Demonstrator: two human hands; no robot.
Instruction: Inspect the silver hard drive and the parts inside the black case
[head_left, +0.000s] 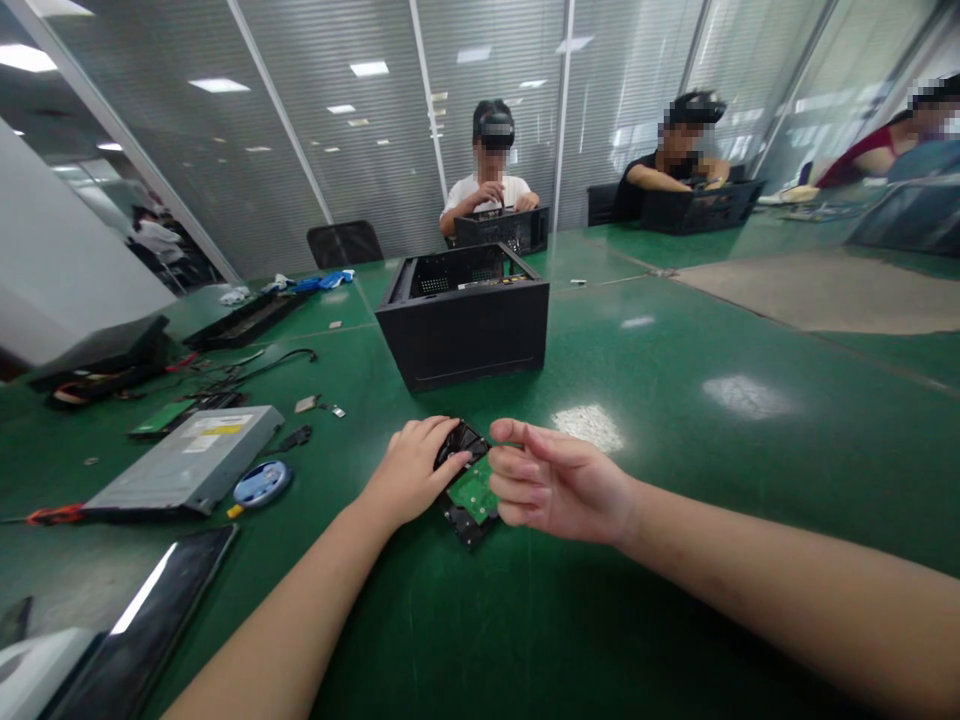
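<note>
Hard drive point(463, 490), rectangular, black metal with a green circuit board point(475, 490), is gripped on the green tabletop point(405, 650) by the bare left hand point(412, 465), thumb spread from fingers. The right hand point(551, 485) is held alongside, fingers curled; any pinch cannot be told. With a loosened left grip, the board could be scratched by skidding.

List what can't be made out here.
Head view:
Hard drive: right side behind right hand, upper left under left hand.
Right hand's grip: hidden by curled fingers.
Metal drive: label print too small.
Black case: inner bottom behind near wall.
White object: cut by left edge.
</note>
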